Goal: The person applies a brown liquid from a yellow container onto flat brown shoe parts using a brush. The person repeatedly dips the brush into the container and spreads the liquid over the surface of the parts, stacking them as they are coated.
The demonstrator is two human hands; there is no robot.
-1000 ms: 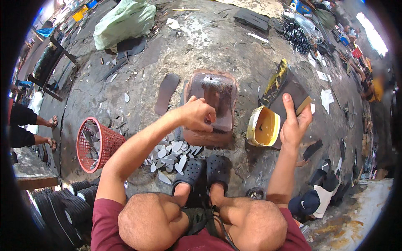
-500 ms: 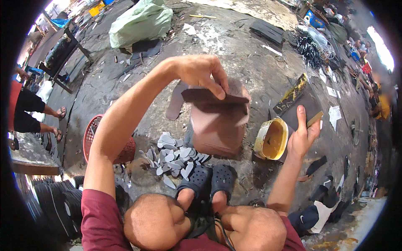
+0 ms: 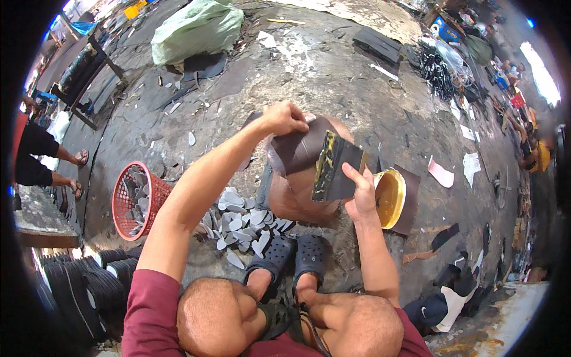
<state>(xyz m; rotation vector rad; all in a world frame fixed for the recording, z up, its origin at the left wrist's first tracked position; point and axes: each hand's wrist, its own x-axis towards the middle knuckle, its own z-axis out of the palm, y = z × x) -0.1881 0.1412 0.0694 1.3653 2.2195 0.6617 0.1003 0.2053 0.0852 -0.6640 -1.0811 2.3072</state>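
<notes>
Left fingers (image 3: 300,124) pinched together on brown sheet (image 3: 294,150), right fingers (image 3: 353,173) clasped on dark board (image 3: 334,171), now nearer the sheet

Bystander (image 3: 37,156) cut off at left edge; far-right figure (image 3: 542,156) blurred; tub (image 3: 402,196) partly hidden behind right hand (image 3: 360,197)

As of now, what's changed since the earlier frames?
Left hand lifted the brown sheet and now pinches its far edge over the block. Right hand, still gripping the board, moved it left, from the tub toward the sheet. Basket and grey pieces stayed.
</notes>
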